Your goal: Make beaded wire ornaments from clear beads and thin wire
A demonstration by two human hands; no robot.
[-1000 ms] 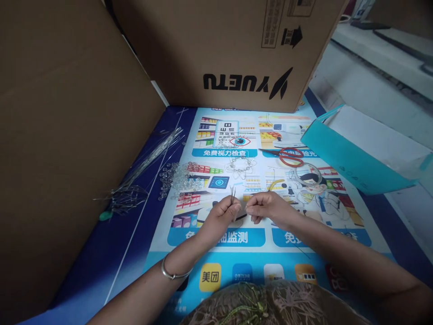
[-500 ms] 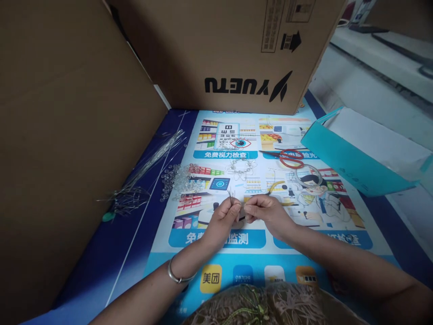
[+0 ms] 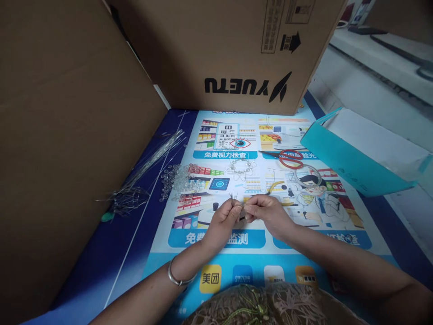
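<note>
Thin dark wires [image 3: 233, 197] stick up out of my left hand [image 3: 227, 214], whose fingers are closed round them. Close beside it, almost touching, my right hand [image 3: 265, 211] is closed in a pinch; what lies between its fingertips is too small to make out. Just beyond the hands lies a ring of clear beads and wire [image 3: 241, 168]. A pile of clear beads [image 3: 182, 180] is spread to the left of it. Yellow-handled pliers [image 3: 276, 186] lie behind my right hand, partly hidden by it.
Red-handled scissors [image 3: 291, 159] and a roll of clear line [image 3: 308, 176] lie at the right, near an open teal box [image 3: 355, 155]. Loose wires [image 3: 155, 155] and a tangled wire bundle [image 3: 126, 201] lie at the left. Cardboard walls [image 3: 230, 54] stand behind and left.
My left hand has shifted slightly to the right, and the wire tips have moved with it. My right hand stays nearly where it was.
</note>
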